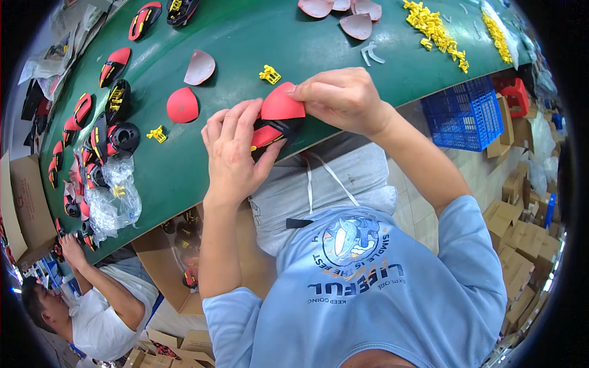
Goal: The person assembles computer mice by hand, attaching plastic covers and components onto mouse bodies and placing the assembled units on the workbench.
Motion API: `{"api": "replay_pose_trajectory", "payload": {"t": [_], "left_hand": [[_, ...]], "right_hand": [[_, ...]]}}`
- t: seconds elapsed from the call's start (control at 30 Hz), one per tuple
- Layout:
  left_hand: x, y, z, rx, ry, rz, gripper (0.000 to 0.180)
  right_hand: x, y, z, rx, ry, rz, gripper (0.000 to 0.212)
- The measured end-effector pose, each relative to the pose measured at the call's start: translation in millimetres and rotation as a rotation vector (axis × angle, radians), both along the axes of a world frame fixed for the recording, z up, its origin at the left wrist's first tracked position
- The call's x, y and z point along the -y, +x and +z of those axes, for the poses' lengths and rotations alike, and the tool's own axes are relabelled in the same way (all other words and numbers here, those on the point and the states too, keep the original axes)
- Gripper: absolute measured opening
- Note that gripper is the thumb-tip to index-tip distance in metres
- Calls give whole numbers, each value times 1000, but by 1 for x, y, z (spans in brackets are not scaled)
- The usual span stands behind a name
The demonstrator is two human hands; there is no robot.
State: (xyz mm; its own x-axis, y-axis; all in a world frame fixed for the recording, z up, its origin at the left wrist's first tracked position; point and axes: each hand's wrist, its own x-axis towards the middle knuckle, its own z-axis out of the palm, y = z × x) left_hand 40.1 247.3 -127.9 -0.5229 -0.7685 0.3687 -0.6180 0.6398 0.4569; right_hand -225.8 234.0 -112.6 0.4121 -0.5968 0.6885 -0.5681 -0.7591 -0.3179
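Note:
At the table's near edge, my left hand [232, 144] is wrapped round a black and red plastic housing [266, 136] with yellow trim. A red curved cover [283, 103] sits over the housing's upper part. The thumb and fingers of my right hand [343, 98] pinch the cover's right edge. Just beyond lies a yellow plastic clip [270, 75]. Left of my hands are another red cover [183, 105], a cover with its pale inside up [199, 67] and a second yellow clip [157, 134]. My palm and fingers hide part of the housing.
Several finished-looking red and black housings [115, 66] line the green table's [233, 30] left side, near a clear plastic bag [113, 196]. A yellow clip pile [432, 27] lies far right. A blue crate [463, 116] stands right, an open carton [239, 245] below. A co-worker [116, 306] works at lower left.

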Motion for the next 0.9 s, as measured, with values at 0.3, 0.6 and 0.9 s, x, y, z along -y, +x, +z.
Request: {"api": "replay_pose_trajectory", "payload": {"t": [0.3,0.6,0.9], "left_hand": [[-1,1,2,105,-81,-47,82],[2,1,-6,-48,15,-42,96],[-1,3,-4,-32,36,-43,99]], "right_hand": [[-8,-11,17,-139,218,14,27],[-1,-8,-7,-8,416,141,51],[-1,-5,10,61,546,80,63]]}}
